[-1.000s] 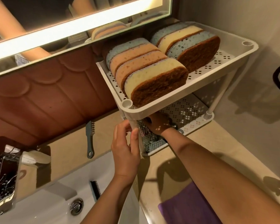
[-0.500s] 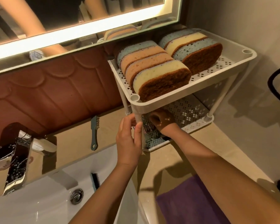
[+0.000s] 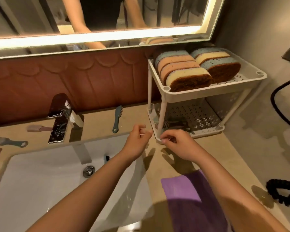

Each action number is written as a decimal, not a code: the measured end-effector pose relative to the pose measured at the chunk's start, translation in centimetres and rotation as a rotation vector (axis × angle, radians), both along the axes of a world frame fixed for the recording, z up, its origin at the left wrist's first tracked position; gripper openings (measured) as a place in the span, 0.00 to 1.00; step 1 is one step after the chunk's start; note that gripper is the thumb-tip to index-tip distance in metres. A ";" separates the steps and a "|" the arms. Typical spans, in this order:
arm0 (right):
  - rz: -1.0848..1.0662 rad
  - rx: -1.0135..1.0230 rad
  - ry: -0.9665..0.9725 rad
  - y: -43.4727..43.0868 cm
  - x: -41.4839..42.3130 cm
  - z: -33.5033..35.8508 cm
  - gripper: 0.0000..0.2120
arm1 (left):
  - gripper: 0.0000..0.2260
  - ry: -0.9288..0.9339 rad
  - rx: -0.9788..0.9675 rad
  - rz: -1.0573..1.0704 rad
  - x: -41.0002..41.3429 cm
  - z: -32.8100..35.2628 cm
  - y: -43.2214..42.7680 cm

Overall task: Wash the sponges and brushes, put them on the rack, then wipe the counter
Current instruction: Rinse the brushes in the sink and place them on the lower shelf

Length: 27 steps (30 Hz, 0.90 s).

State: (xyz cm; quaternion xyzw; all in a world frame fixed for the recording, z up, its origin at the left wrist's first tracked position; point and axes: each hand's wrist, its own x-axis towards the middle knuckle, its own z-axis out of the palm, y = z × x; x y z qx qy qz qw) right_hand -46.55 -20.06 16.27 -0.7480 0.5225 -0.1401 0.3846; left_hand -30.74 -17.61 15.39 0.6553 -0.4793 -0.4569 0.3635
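Observation:
A white two-tier rack (image 3: 214,90) stands on the counter at the right. Several sponges (image 3: 187,76) stand on edge on its top tier. Dark brushes (image 3: 172,123) lie on the lower tier, partly hidden by the rack's leg. My left hand (image 3: 137,139) hovers just left of the rack, fingers loosely curled around nothing. My right hand (image 3: 176,143) is at the lower tier's front corner, its fingertips touching the rim. A teal brush (image 3: 117,119) lies behind the sink. A pink brush (image 3: 38,128) and a grey-green brush (image 3: 8,142) lie left of the faucet. A black brush (image 3: 107,158) lies in the basin.
The white sink basin (image 3: 40,178) fills the lower left, with a chrome faucet (image 3: 59,121) behind it. A purple cloth (image 3: 191,198) lies on the beige counter under my right forearm. A black scrunchie (image 3: 283,193) sits at the right edge. A lit mirror hangs above.
My right hand has come out of the rack's lower tier. My left hand has let go of the rack's front leg. The view has pulled back and down.

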 end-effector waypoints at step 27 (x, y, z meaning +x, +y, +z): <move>0.644 0.053 0.179 18.0 24.6 -1.9 0.12 | 0.16 -0.449 0.367 0.156 27.3 -3.2 29.8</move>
